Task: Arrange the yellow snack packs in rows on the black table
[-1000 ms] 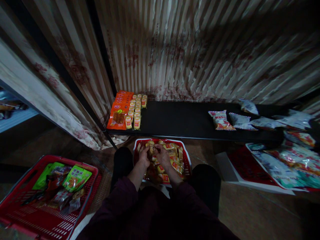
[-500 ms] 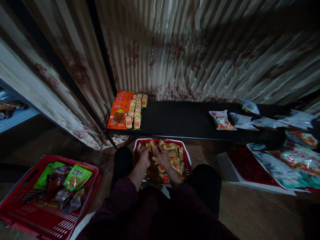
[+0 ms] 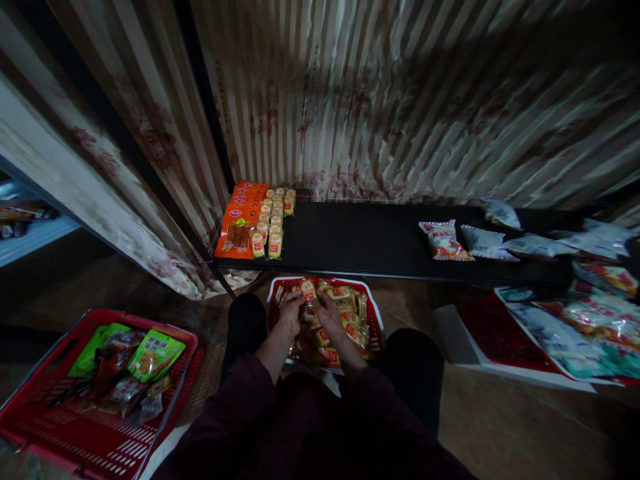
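Between my two hands is a small yellow wrapped snack cake (image 3: 309,289), its red and yellow label facing up. My left hand (image 3: 290,313) pinches it from the left, and my right hand (image 3: 329,315) has its fingers closed at its right side. Both are over a red basket with a white rim (image 3: 377,313), which stands between my knees. Several more wrapped cakes (image 3: 355,333) of the same kind lie heaped in that basket. On the black shelf ahead, similar cakes (image 3: 275,241) stand in rows beside flat orange snack packs (image 3: 239,220).
A black shelf (image 3: 350,237) runs across in front of a striped curtain (image 3: 350,100). White and red snack bags (image 3: 445,240) lie along its right part. To the left is a red basket (image 3: 30,413) with green bags (image 3: 156,353); more bags (image 3: 580,333) fill a container at right.
The wrapped cake in my hands has turned so that its label shows upward. My right hand has shifted slightly; the baskets and shelf goods look the same.
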A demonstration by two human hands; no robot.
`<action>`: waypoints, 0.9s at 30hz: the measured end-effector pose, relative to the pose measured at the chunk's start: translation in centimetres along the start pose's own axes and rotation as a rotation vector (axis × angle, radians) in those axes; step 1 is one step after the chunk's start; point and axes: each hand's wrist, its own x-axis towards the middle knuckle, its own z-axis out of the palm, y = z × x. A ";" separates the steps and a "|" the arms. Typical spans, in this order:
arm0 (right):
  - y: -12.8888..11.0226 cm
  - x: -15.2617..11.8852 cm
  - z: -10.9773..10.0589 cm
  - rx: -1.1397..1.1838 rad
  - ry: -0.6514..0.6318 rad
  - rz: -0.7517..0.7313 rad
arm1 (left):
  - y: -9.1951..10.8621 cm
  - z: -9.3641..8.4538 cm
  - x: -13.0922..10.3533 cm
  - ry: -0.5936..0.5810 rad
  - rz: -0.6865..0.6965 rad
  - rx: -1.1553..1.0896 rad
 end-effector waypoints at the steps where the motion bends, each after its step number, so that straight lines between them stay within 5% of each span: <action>1: -0.1 0.0 -0.1 0.002 0.003 0.000 | 0.0 0.1 0.0 -0.008 0.003 -0.001; 27: -2.3 0.0 -0.1 0.029 0.082 -0.082 | 2.7 1.5 -1.7 -0.092 0.169 -0.010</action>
